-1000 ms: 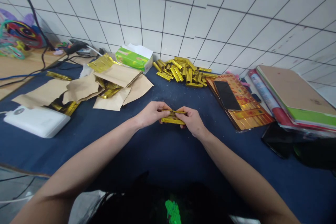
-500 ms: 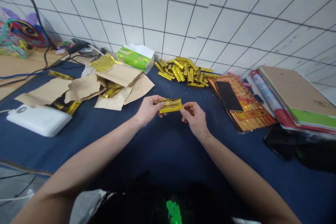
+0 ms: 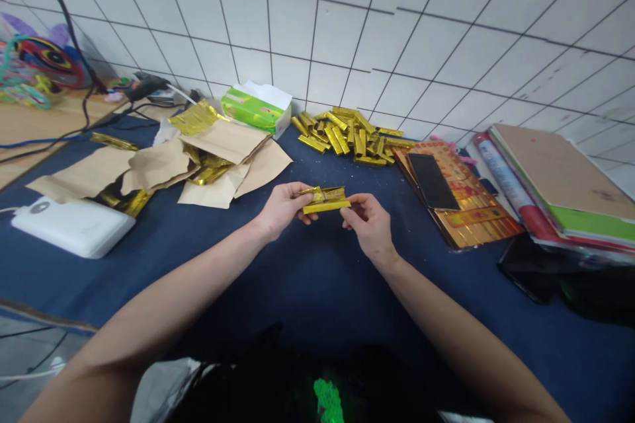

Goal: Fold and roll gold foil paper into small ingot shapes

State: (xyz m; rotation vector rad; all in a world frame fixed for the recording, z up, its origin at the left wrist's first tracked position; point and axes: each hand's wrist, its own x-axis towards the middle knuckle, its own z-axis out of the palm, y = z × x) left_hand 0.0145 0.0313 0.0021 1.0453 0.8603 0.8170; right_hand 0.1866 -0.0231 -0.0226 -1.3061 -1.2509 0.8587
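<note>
Gold foil strip (image 3: 325, 202), pinched evenly at both ends by left hand (image 3: 284, 209) and right hand (image 3: 368, 225), both closed lightly, over middle of desk (image 3: 317, 284), folds kept straight.

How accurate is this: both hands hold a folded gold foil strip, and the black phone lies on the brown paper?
The phone's place is wrong: the black phone lies on the red-and-gold printed sheet, not the brown paper, as the head view shows. The left hand and right hand do hold the folded gold foil strip.
</note>
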